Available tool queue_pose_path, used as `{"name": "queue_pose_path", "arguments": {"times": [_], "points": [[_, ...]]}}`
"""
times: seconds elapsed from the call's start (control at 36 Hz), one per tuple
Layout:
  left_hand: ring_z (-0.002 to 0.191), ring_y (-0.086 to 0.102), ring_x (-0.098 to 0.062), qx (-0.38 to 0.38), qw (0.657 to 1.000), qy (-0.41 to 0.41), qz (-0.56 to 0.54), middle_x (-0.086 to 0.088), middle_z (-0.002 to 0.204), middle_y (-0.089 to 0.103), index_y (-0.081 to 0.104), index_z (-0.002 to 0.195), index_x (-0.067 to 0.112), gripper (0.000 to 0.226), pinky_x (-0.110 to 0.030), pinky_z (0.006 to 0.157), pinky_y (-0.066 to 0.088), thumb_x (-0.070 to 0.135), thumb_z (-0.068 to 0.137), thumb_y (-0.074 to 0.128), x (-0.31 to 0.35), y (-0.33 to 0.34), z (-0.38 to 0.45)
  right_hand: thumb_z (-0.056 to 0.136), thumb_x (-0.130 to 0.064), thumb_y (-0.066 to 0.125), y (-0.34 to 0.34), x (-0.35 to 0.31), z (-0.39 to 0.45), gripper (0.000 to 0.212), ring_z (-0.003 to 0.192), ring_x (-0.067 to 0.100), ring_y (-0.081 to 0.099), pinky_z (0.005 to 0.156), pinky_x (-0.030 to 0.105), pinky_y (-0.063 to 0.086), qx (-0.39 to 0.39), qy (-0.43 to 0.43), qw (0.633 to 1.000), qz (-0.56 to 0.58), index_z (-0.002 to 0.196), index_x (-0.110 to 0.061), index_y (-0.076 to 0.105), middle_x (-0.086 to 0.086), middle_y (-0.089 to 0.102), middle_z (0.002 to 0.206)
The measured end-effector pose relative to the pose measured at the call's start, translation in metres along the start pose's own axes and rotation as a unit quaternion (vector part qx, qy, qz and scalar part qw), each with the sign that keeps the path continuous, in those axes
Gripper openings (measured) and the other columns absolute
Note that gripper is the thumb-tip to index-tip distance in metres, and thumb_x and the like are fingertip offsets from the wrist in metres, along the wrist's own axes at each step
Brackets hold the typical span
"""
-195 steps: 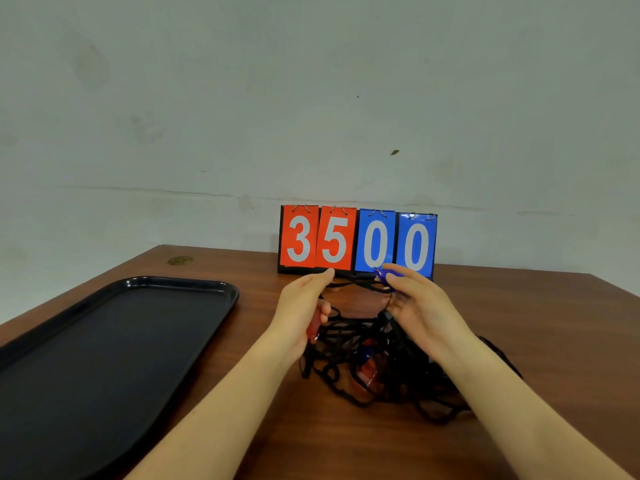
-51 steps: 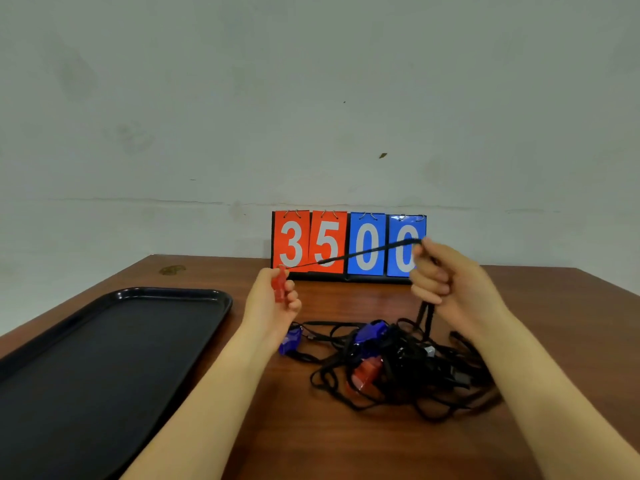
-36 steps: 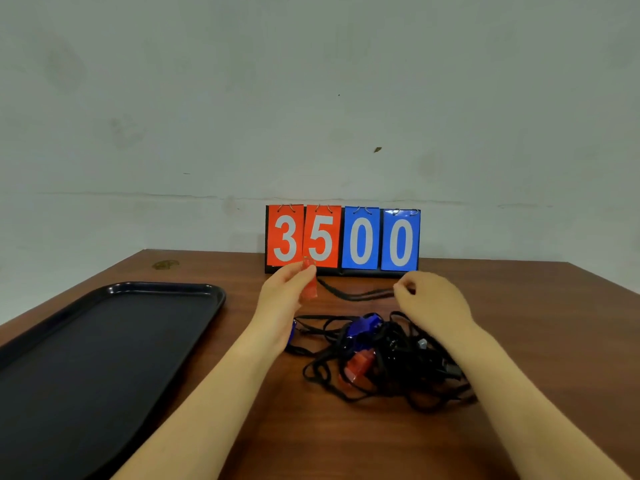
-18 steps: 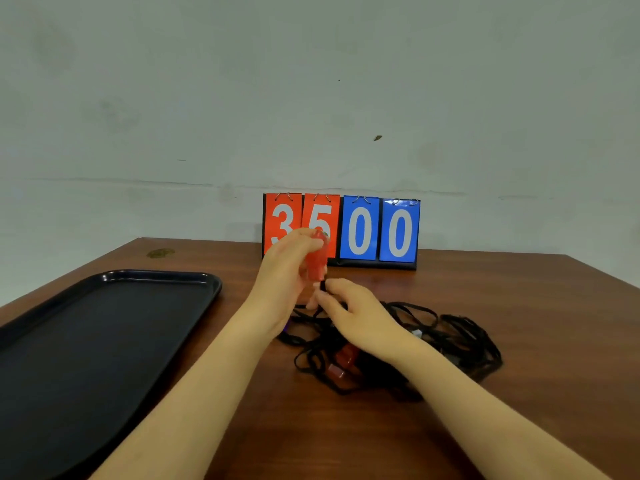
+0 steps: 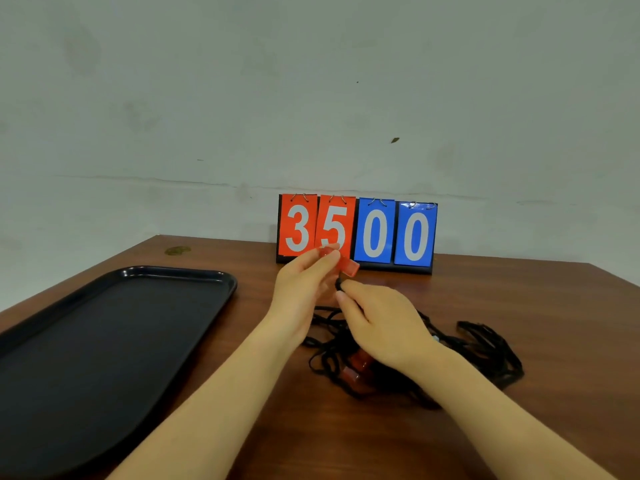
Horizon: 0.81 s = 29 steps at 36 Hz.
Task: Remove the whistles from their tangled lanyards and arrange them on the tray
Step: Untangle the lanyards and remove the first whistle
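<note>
The red whistle (image 5: 337,262) sits raised above the worktop (image 5: 554,317), pinched in the fingers of your left hand (image 5: 304,289), in front of the score flip-board (image 5: 356,233). Your right hand (image 5: 384,323), which a second ago was holding the cord out to the right, has come in directly beneath the whistle; its fingertips pinch the small black clip end (image 5: 339,284) of the lanyard just below the whistle body. Judgement: the cord is drawn clear of the heap and you are now at the unclipping step for the first whistle; whether the clip has parted from the whistle cannot be told. The tray (image 5: 221,284) lies to your left, holding no whistle. The tangled lanyards (image 5: 485,344) lie under and right of your right wrist, with at least one more red whistle (image 5: 356,367) buried in them. Open worktop lies between your left hand and the tray's near rim, giving a free path leftward. The tray's left side runs past the frame, so its margin to the worktop edge there is unverified; the heap lies well in from the right edge.
</note>
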<state>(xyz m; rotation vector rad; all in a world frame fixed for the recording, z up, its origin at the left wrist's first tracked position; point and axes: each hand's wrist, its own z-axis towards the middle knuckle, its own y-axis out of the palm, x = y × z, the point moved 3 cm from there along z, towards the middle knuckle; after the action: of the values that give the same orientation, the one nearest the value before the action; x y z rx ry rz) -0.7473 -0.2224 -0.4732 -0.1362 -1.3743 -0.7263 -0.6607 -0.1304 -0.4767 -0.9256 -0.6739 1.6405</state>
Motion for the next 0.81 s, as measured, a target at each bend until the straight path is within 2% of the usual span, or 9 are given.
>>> {"name": "queue_pose_path", "arguments": {"times": [0.11, 0.17, 0.28, 0.36, 0.44, 0.56, 0.61, 0.72, 0.81], "points": [[0.11, 0.066, -0.02, 0.008, 1.0, -0.008, -0.01, -0.004, 0.11, 0.072, 0.069, 0.112, 0.018, 0.021, -0.039, 0.098, 0.05, 0.02, 0.092, 0.063, -0.007, -0.003, 0.004, 0.102, -0.034, 0.037, -0.004, 0.002, 0.0, 0.023, 0.072, 0.008, 0.056, 0.066, 0.023, 0.044, 0.005, 0.0, 1.0, 0.004, 0.091, -0.024, 0.055, -0.01, 0.06, 0.078], [0.108, 0.067, -0.021, 0.001, 0.999, -0.019, -0.047, -0.006, 0.108, 0.073, 0.067, 0.115, 0.017, 0.023, -0.036, 0.095, 0.051, 0.018, 0.092, 0.062, -0.008, -0.003, 0.005, 0.101, -0.033, 0.038, -0.004, 0.0, -0.001, 0.021, 0.071, 0.008, 0.055, 0.066, 0.024, 0.044, -0.001, -0.017, 1.0, 0.006, 0.088, -0.025, 0.053, -0.012, 0.057, 0.075], [0.101, 0.07, -0.017, 0.019, 0.987, -0.057, -0.147, -0.005, 0.108, 0.074, 0.064, 0.118, 0.014, 0.027, -0.026, 0.079, 0.054, 0.015, 0.091, 0.063, -0.011, -0.006, 0.007, 0.101, -0.031, 0.039, 0.002, -0.002, -0.003, 0.026, 0.069, 0.012, 0.052, 0.066, 0.027, 0.043, -0.049, -0.044, 0.998, -0.004, 0.08, -0.023, 0.051, -0.008, 0.056, 0.071], [0.102, 0.07, -0.016, 0.041, 0.989, -0.051, -0.135, -0.004, 0.108, 0.073, 0.066, 0.114, 0.017, 0.024, -0.026, 0.081, 0.055, 0.015, 0.09, 0.065, -0.013, -0.01, 0.009, 0.101, -0.032, 0.039, 0.003, -0.003, -0.003, 0.026, 0.077, 0.008, 0.057, 0.072, 0.023, 0.046, -0.055, -0.049, 0.997, 0.006, 0.09, -0.023, 0.06, -0.01, 0.063, 0.08], [0.101, 0.069, -0.016, 0.046, 0.992, -0.043, -0.113, -0.005, 0.108, 0.073, 0.068, 0.107, 0.017, 0.018, -0.028, 0.085, 0.055, 0.013, 0.089, 0.065, -0.011, -0.014, 0.009, 0.101, -0.03, 0.041, -0.007, -0.002, -0.001, 0.023, 0.075, 0.003, 0.056, 0.068, 0.015, 0.042, -0.019, -0.025, 0.999, 0.033, 0.088, -0.026, 0.06, -0.015, 0.058, 0.075], [0.103, 0.069, -0.017, 0.026, 0.994, -0.032, -0.101, -0.006, 0.109, 0.073, 0.068, 0.11, 0.014, 0.021, -0.03, 0.089, 0.054, 0.012, 0.089, 0.065, -0.007, -0.014, 0.009, 0.1, -0.027, 0.045, -0.023, 0.009, 0.003, 0.023, 0.075, 0.004, 0.057, 0.069, 0.02, 0.047, 0.054, 0.037, 0.996, 0.068, 0.085, -0.027, 0.063, -0.01, 0.063, 0.077], [0.103, 0.069, -0.017, 0.002, 0.996, -0.032, -0.08, -0.007, 0.109, 0.073, 0.068, 0.111, 0.011, 0.022, -0.03, 0.091, 0.054, 0.011, 0.09, 0.064, -0.006, -0.011, 0.008, 0.099, -0.027, 0.048, -0.032, 0.017, 0.003, 0.022, 0.077, 0.003, 0.059, 0.07, 0.016, 0.046, 0.095, 0.078, 0.986, 0.117, 0.086, -0.028, 0.066, -0.009, 0.067, 0.079], [0.108, 0.067, -0.019, -0.072, 0.996, -0.039, -0.025, -0.008, 0.11, 0.072, 0.069, 0.113, 0.008, 0.024, -0.027, 0.088, 0.055, 0.011, 0.09, 0.062, -0.003, -0.002, 0.004, 0.097, -0.025, 0.053, -0.048, 0.029, 0.002, 0.02, 0.073, -0.006, 0.058, 0.064, 0.004, 0.04, 0.169, 0.121, 0.959, 0.193, 0.087, -0.027, 0.069, -0.019, 0.066, 0.076], [0.102, 0.069, -0.016, -0.125, 0.991, -0.043, -0.008, -0.005, 0.103, 0.074, 0.071, 0.107, 0.014, 0.02, -0.025, 0.086, 0.055, 0.01, 0.09, 0.061, -0.002, 0.009, -0.003, 0.098, -0.025, 0.052, -0.052, 0.037, 0.002, 0.022, 0.073, 0.004, 0.058, 0.061, 0.008, 0.042, 0.186, 0.144, 0.943, 0.234, 0.085, -0.027, 0.07, -0.009, 0.068, 0.078]]}}
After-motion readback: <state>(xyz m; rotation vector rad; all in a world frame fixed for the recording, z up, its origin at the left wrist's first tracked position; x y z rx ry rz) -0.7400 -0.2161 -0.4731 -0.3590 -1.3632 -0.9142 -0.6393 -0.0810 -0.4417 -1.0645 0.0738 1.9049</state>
